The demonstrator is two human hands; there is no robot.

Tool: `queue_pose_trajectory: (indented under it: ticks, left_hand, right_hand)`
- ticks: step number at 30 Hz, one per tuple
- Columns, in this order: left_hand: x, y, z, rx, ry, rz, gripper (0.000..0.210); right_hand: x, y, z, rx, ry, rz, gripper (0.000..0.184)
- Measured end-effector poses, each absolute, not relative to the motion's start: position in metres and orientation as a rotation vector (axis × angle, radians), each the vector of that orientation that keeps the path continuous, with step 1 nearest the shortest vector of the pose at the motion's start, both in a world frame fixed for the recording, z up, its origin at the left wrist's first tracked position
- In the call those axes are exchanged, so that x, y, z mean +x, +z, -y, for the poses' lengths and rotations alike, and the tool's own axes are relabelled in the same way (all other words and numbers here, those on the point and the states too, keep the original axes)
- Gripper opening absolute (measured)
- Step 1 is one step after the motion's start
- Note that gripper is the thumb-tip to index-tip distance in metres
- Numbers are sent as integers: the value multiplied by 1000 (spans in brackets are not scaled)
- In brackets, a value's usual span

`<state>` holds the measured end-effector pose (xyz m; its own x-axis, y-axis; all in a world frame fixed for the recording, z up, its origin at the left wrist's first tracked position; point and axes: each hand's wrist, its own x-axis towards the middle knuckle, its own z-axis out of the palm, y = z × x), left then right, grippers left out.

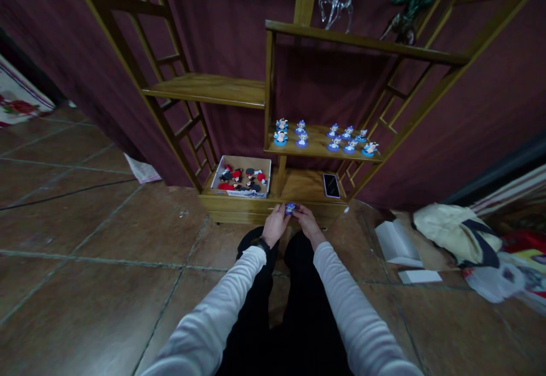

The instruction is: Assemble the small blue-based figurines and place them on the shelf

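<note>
Between my two hands, just in front of the low wooden shelf unit (239, 210), is a small blue-purple figurine (290, 208). The fingers of my left hand (275, 222) close on its left side, and those of my right hand (307, 221) pinch it from the right. Above, similar blue and purple figurines (335, 144) stand in two rows on the middle shelf (318, 137), with a gap in the middle. Lower left, an open cardboard box (269, 178) holds several red and black figurines (236, 176) lying jumbled.
A phone (331, 185) lies on the lower shelf at right. Higher up stand a clear glass horse (338, 0) and a dark green statue (409, 12). On the tiled floor to the right are a white box (397, 243), a cream bag (454, 234) and plastic bags (495, 278).
</note>
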<state>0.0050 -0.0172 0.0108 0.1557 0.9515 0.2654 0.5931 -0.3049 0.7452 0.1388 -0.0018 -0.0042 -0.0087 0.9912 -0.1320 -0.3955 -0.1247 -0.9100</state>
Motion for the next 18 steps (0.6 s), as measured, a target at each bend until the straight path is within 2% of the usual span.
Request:
queue_pose_trajectory:
  ticks: [12, 18]
  left_hand:
    - [-2, 22, 13, 2105, 974, -1380, 39]
    - [0, 23, 14, 2463, 707, -1527, 40]
  right_hand:
    - [139, -4, -1, -1023, 1441, 846, 33]
    - [140, -6, -3, -1067, 1415, 857, 36]
